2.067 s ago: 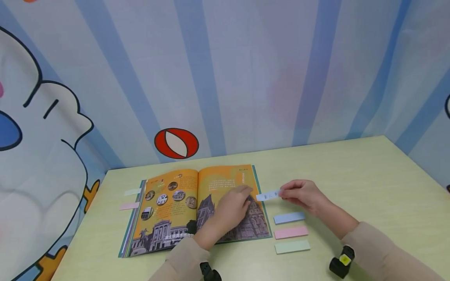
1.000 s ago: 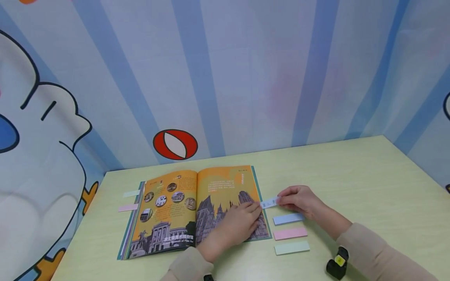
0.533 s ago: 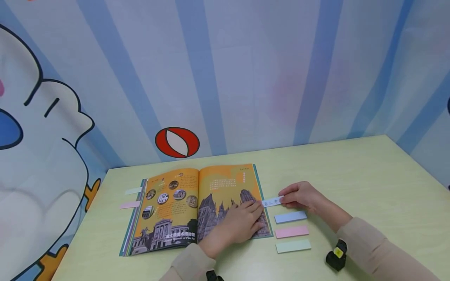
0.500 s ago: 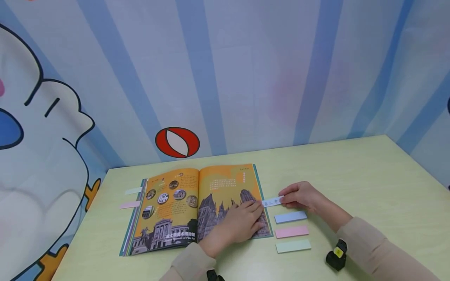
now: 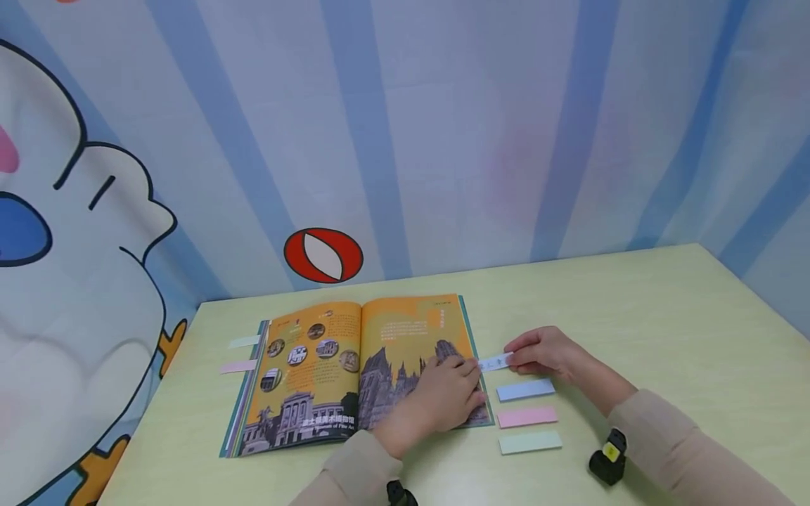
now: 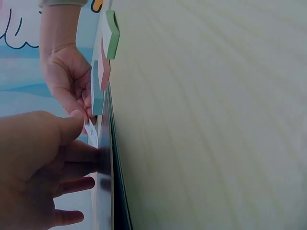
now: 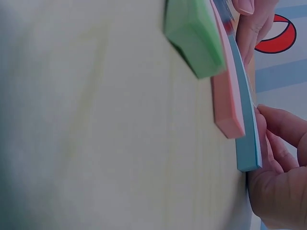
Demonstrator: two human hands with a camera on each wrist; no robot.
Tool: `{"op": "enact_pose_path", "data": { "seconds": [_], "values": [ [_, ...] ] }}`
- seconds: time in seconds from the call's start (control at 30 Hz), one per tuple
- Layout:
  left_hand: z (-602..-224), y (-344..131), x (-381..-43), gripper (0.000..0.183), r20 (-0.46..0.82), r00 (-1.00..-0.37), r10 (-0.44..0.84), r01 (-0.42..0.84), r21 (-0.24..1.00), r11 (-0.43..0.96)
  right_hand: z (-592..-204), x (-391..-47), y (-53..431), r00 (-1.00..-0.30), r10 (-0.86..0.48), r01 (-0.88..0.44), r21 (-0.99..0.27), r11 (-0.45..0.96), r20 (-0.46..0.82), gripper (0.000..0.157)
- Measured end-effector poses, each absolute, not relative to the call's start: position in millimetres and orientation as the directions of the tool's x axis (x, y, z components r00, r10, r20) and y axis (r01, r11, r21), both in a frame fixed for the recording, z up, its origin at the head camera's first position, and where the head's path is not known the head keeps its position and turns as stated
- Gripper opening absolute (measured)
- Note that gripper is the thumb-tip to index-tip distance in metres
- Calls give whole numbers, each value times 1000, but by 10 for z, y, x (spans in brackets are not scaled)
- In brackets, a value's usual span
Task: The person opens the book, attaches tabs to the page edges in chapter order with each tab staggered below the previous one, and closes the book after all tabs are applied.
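Note:
An open picture book (image 5: 405,316) lies on the table, its right page showing grey spired buildings. My right hand (image 5: 547,355) pinches the right end of a pale blue sticky note (image 5: 495,362) with handwriting on it. The note's left end meets the book's right edge, under or beside the fingertips of my left hand (image 5: 443,393). That hand rests on the right page with its fingers extended; in the left wrist view its fingers (image 6: 76,184) lie spread along the page. Exactly how much of the note lies on the page is hidden by the fingertips.
Right of the book lie a blue sticky-note pad (image 5: 525,390), a pink pad (image 5: 527,417) and a green pad (image 5: 530,443). A pale green tab (image 5: 244,341) and a pink tab (image 5: 238,366) stick out of the book's left side. A striped backdrop (image 5: 443,140) stands behind the table.
The right hand has brought the note down to the book's right edge. My left hand has slid from higher on the page, down and right, to the note's left end.

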State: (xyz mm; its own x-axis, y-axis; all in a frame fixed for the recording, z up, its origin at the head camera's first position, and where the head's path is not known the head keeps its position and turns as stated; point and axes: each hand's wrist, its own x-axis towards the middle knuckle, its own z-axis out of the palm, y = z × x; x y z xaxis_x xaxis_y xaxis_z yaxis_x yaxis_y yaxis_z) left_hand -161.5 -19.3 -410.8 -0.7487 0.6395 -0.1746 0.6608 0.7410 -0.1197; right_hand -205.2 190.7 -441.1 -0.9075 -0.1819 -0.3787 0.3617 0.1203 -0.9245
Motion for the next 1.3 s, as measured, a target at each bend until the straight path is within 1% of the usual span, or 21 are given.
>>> {"op": "enact_pose_path", "data": {
  "seconds": [0.17,0.27,0.53,0.8,0.93,1.2,1.3],
  "values": [
    [-4154,-265,-1629,49,-185,-734,654,676,-96,731,-4419,-2043,1907,-908,-191,356,-927,120,-373,28],
    [-4183,-334,-1646,49,-170,-718,675,692,-73,718,-4419,-2042,1902,-909,-183,355,-926,127,-373,27],
    [-4154,-414,-1650,49,-141,-707,693,707,-104,700,-4424,-2060,1917,-913,-161,356,-924,137,-376,25],
    [-4111,-381,-1623,48,-175,-727,664,685,-118,719,-4434,-2051,1908,-915,-165,349,-927,138,-369,25],
    [-4110,-380,-1624,48,-194,-729,657,680,-95,727,-4439,-2057,1922,-918,-162,341,-930,139,-361,25],
    [-4168,-459,-1692,48,-169,-691,703,715,-16,699,-4462,-2064,1931,-919,-153,341,-928,146,-362,25],
    [-4179,-469,-1698,48,-151,-678,719,731,-30,682,-4449,-2064,1936,-922,-160,331,-932,145,-352,26]
  ]
}}
